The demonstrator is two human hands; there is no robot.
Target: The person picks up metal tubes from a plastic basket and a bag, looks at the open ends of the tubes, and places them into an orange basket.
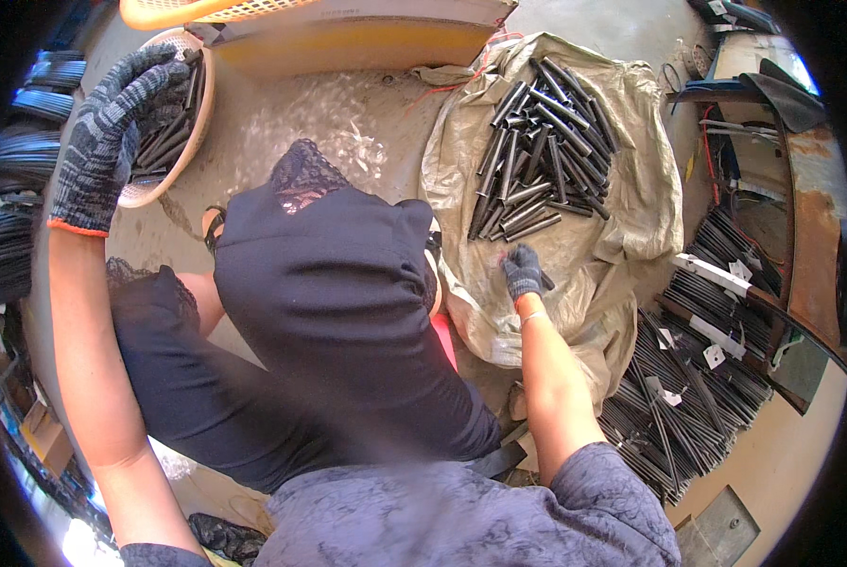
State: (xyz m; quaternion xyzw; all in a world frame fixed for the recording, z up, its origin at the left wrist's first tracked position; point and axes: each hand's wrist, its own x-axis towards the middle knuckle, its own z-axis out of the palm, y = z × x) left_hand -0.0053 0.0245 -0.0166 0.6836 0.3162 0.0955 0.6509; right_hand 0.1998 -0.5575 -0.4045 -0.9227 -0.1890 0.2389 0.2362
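My left hand [112, 142], in a grey-and-black knitted glove with an orange cuff, is raised at the left edge of a round, light-coloured plastic basket [208, 104]. Its fingers are stretched out and bend over toward the basket, with nothing seen in them. Short black tubes [166, 142] lie inside that basket. My right hand [525, 272], in a dark glove, is low over a tan woven sheet [485, 283]. Its fingers are curled closed, and what they hold, if anything, is hidden. Just beyond it lies a heap of short black tubes [546, 142] on the sheet.
Bundles of long dark rods [688, 397] lie at the right near a rusty metal frame [816, 208]. More bundled rods [26, 151] line the left. An orange basket [197, 11] and a cardboard box [348, 47] stand ahead. Pale scraps [362, 151] litter the floor.
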